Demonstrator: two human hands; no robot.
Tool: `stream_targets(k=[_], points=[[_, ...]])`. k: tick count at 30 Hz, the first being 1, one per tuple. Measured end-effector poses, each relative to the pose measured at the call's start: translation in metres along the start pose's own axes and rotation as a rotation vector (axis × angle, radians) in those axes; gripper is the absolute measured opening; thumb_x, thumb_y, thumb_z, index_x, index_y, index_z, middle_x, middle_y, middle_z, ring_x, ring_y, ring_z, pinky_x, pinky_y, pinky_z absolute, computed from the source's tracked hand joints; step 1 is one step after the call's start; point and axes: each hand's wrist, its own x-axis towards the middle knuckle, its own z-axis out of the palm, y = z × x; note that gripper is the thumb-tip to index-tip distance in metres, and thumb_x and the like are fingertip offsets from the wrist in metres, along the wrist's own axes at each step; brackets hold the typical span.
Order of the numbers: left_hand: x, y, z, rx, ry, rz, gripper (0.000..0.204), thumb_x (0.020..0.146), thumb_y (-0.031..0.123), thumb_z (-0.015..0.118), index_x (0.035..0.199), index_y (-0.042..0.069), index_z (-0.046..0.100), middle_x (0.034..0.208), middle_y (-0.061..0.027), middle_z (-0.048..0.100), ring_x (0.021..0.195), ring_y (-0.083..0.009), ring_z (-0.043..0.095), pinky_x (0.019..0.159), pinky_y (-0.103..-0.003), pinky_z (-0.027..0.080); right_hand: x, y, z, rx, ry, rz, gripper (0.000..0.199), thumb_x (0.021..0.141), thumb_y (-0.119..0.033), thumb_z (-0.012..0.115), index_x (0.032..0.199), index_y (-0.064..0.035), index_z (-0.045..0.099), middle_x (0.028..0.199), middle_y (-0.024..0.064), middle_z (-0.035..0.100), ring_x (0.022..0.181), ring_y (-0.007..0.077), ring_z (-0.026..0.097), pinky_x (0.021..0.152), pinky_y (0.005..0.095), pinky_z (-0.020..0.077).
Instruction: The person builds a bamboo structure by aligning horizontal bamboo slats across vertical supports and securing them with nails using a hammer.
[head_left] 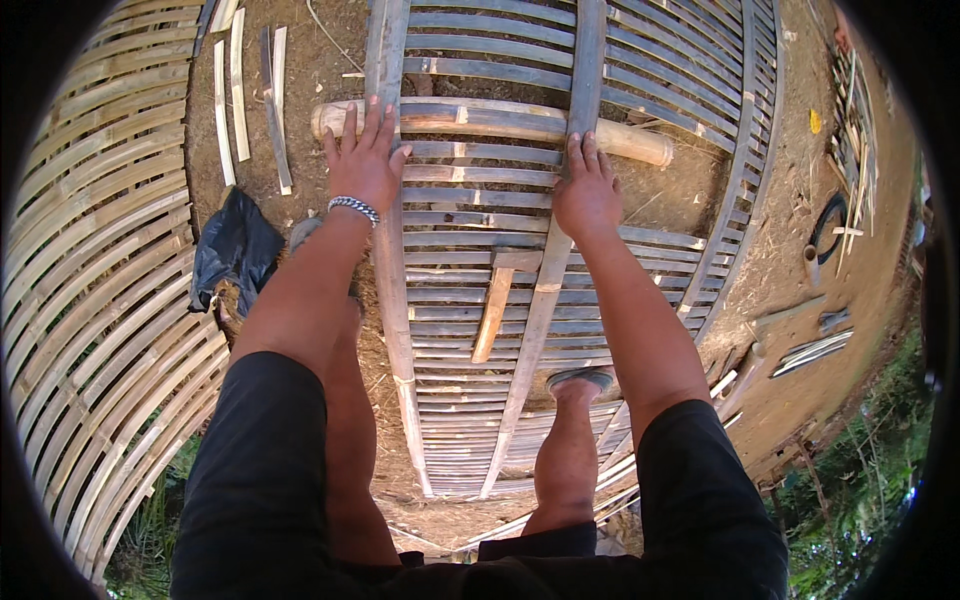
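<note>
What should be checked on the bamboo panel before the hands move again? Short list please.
1. Left hand flat on the left rail: ok, fingers spread, holding nothing.
2. Right hand flat on the right rail: ok, open.
3. Bamboo log crosswise under the panel: ok, both ends show.
4. Hammer within reach: ok, lies on the slats between the forearms.
5. Right foot planted on the slats: ok.
6. Slats fastened to the rails: cannot tell, fixings too small to see.

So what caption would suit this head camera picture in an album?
Left hand and right hand press flat on a bamboo slat panel above a thick bamboo pole.
</note>
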Motion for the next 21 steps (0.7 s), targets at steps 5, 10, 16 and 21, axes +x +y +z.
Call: stream_targets(k=[5,10,16,21], points=[[0.003,-0.012,-0.014,-0.029,-0.132,0.061,0.060,0.100,0.028,0.047,0.157,0.024,0.031,0.167,0.0008,0.021,0.151,-0.0296,0.025,0.121,-0.061,0.016,0.000,-0.001,-0.004,0.002,-0.026,0.007,0.070,0.098,-0.023,0.051,0.161,-0.0216,0.021,0.168,0.0011,0.017,0.151,0.0254,0.025,0.119,0.0552,0.0269],[0.015,-0.011,-0.036,0.024,-0.320,0.050,0.062,0.099,0.025,0.046,0.158,0.024,0.029,0.168,0.0016,0.018,0.151,-0.0295,0.027,0.121,-0.061,0.017,0.003,-0.002,0.001,0.058,-0.023,0.038,0.071,0.096,-0.020,0.050,0.160,-0.0189,0.021,0.168,0.0026,0.017,0.151,0.0260,0.025,0.119,0.0570,0.0260],[0.038,0.029,-0.067,-0.018,-0.516,-0.046,0.063,0.097,0.025,0.048,0.157,0.023,0.032,0.167,-0.0028,0.020,0.148,-0.0306,0.033,0.120,-0.060,0.021,0.039,0.066,-0.001,-0.240,-0.265,-0.318,0.070,0.094,-0.023,0.053,0.158,-0.0127,0.028,0.161,0.0176,0.028,0.146,0.0350,0.033,0.117,0.0480,0.0327],[-0.012,0.027,-0.106,-0.033,-0.972,0.111,0.053,0.098,0.033,0.047,0.148,0.017,0.048,0.157,-0.0144,0.039,0.135,-0.0366,0.049,0.114,-0.051,0.037,-0.106,0.094,-0.054,0.258,-0.495,-0.148,0.067,0.094,-0.035,0.056,0.153,-0.0082,0.037,0.142,0.0266,0.053,0.132,0.0431,0.049,0.111,0.0440,0.0396]])
